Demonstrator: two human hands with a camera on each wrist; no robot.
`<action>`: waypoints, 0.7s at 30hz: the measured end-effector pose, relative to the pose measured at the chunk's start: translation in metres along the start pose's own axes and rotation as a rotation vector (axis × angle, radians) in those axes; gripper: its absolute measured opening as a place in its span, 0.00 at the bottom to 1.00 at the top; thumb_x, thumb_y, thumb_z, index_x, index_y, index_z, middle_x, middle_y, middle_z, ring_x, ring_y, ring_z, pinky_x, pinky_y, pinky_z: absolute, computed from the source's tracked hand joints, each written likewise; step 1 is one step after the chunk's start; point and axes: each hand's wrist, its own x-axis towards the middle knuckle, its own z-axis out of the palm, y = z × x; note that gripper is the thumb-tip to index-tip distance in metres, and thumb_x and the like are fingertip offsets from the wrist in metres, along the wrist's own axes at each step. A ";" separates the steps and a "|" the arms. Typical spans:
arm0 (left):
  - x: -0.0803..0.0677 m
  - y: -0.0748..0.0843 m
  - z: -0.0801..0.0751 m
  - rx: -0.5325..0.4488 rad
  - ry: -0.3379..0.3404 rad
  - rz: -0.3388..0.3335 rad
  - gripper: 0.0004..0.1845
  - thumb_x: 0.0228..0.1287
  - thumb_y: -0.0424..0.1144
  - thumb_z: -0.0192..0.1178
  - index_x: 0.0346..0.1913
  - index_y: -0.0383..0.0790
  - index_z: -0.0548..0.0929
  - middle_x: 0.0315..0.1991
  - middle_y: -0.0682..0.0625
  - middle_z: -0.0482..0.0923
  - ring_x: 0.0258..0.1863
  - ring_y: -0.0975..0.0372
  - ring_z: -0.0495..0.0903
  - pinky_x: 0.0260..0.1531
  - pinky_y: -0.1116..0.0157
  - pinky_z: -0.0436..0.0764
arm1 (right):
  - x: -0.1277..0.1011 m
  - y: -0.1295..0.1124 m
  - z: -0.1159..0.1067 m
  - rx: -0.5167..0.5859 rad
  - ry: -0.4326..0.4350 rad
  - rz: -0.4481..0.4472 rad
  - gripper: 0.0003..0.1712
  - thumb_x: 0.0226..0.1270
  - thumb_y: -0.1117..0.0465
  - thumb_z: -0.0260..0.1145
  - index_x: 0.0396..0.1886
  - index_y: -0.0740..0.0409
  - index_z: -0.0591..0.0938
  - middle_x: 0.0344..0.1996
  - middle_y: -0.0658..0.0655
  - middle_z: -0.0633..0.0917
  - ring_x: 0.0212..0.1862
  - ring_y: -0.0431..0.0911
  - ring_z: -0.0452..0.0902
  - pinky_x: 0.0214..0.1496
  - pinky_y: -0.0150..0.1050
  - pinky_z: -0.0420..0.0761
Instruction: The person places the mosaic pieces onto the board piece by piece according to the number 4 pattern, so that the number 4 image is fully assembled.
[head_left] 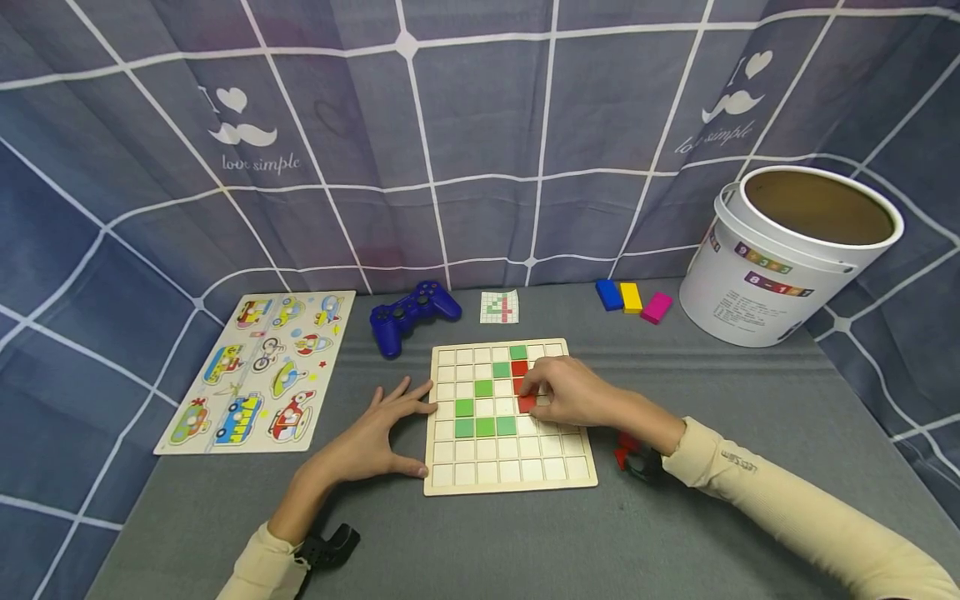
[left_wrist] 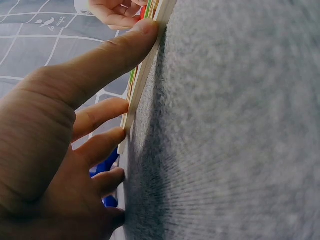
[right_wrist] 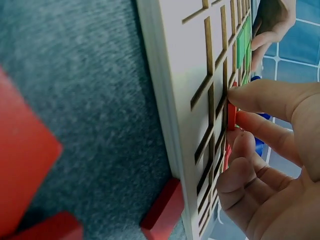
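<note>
A wooden grid board (head_left: 510, 451) lies on the grey table, with green tiles (head_left: 485, 427) in several of its squares. My right hand (head_left: 573, 392) is over the board's right half, pinching a red tile (head_left: 526, 404) between thumb and index finger at one square. Above it in the same column are more red tiles (head_left: 519, 367), partly hidden by the fingers. With fingers spread, my left hand (head_left: 375, 437) touches the board's left edge; its thumb (left_wrist: 142, 32) rests against the rim in the left wrist view.
Loose red tiles (right_wrist: 165, 210) lie by the board's right edge. Behind it are a pattern card (head_left: 498, 307), a blue game controller (head_left: 412, 312) and blue, yellow and pink blocks (head_left: 631, 297). A picture puzzle board (head_left: 255, 375) lies left; a white bucket (head_left: 750, 292) stands back right.
</note>
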 end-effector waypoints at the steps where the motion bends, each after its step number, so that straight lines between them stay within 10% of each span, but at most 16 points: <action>1: 0.000 0.000 0.000 0.001 0.000 -0.002 0.47 0.39 0.52 0.82 0.68 0.47 0.75 0.79 0.49 0.53 0.77 0.43 0.42 0.69 0.34 0.32 | 0.001 0.000 0.000 0.004 -0.004 0.000 0.11 0.49 0.66 0.76 0.35 0.53 0.89 0.29 0.46 0.82 0.28 0.39 0.74 0.31 0.35 0.75; 21: 0.000 0.001 0.001 0.003 0.006 -0.007 0.48 0.38 0.52 0.83 0.68 0.46 0.76 0.78 0.49 0.53 0.78 0.43 0.42 0.69 0.34 0.32 | -0.045 0.017 -0.039 -0.014 0.002 0.156 0.12 0.52 0.62 0.79 0.37 0.51 0.88 0.29 0.49 0.80 0.24 0.37 0.72 0.28 0.34 0.74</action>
